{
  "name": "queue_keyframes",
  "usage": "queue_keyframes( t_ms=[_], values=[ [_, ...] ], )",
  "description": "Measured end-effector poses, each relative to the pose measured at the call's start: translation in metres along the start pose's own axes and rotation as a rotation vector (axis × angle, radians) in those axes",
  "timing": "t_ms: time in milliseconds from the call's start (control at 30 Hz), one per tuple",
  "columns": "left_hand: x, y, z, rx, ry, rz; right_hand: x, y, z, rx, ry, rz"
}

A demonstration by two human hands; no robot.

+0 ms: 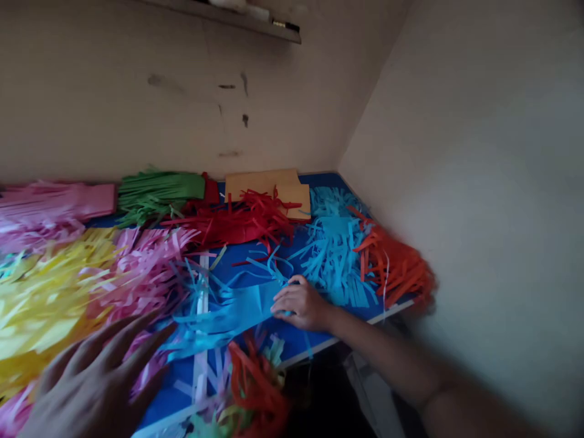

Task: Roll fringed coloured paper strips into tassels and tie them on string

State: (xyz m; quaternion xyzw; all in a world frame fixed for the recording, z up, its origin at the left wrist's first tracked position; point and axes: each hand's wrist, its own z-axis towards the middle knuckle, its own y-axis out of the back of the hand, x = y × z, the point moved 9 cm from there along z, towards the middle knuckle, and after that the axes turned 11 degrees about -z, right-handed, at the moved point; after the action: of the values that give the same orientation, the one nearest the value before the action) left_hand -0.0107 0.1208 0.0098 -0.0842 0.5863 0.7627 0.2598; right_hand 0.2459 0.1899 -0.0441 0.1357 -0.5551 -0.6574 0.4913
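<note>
A fringed light-blue paper piece (249, 304) lies across the middle of the blue table (278, 337). My right hand (303, 304) rests at its right end, fingers curled over the paper's edge. My left hand (103, 371) is at the lower left, somewhat blurred, palm down with its fingers spread, over the yellow fringed paper (50, 304) and pink strips; nothing shows in its grasp. Pink fringed paper (146, 274) lies between the yellow pile and the blue piece. More light-blue fringe (337, 249) is just behind my right hand.
Green (159, 191), red (237, 222) and pink (91, 201) fringed papers line the back, beside tan sheets (262, 182). Orange fringe (396, 264) sits by the right wall. Orange strips (255, 383) hang at the front edge. A shelf (228, 18) juts from the wall above.
</note>
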Motion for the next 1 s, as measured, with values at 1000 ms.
queue_keyframes(
  t_ms=[1000],
  values=[
    [-0.027,-0.117,0.065,0.421,0.230,0.139,-0.050,-0.003,0.008,0.144,-0.672,-0.269]
  ],
)
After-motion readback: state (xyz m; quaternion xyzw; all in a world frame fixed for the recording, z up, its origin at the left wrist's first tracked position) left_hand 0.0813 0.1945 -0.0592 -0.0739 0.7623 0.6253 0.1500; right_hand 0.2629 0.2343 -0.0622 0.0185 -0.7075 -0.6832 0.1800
